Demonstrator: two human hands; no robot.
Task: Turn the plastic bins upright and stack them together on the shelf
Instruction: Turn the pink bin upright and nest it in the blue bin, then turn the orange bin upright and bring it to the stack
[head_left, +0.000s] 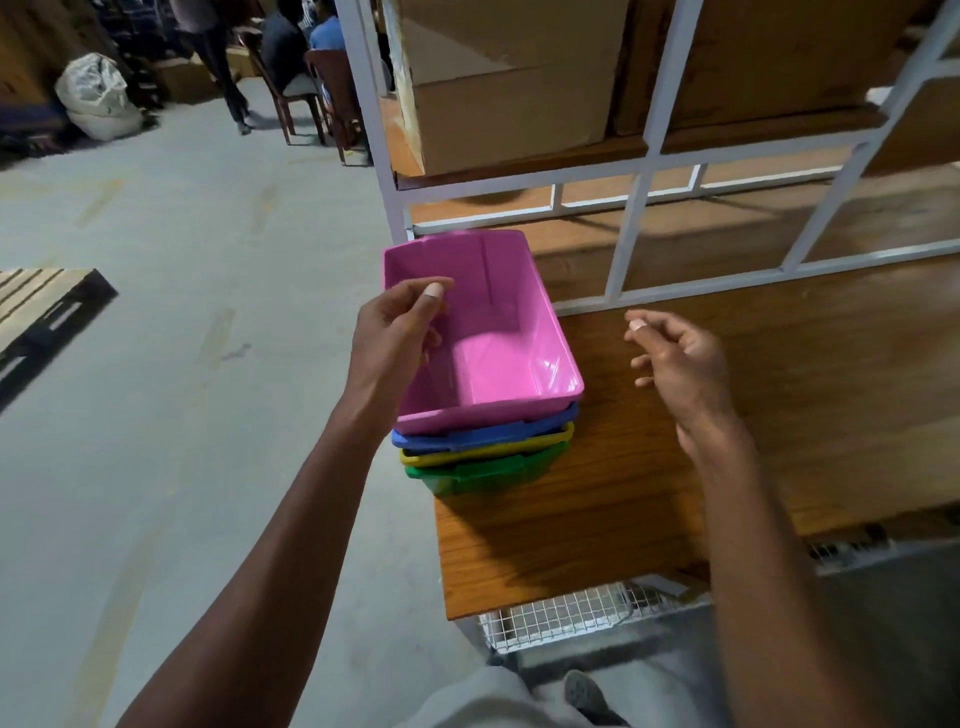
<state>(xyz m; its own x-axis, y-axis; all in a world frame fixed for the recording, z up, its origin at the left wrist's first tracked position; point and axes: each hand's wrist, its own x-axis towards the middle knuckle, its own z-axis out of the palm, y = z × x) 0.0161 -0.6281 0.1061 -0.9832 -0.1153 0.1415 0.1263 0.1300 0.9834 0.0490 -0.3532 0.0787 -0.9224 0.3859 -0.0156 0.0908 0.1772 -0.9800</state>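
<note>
Four rectangular plastic bins sat nested upright on the brown wooden shelf (727, 415), at its 9 o'clock edge: pink bin (498, 332) on top, then blue bin (488, 434), yellow bin (483, 451), green bin (483, 475) at bottom. Left hand (400, 332) hovered w/ fingers loosely curled over the pink bin's 9 o'clock rim, gripping nothing. Right hand (675, 358) hung relaxed & empty above the shelf at 3 o'clock of the stack, apart from it. Large cardboard boxes (509, 88) stood on the upper shelf at 12 o'clock, behind the white metal frame (631, 228).
</note>
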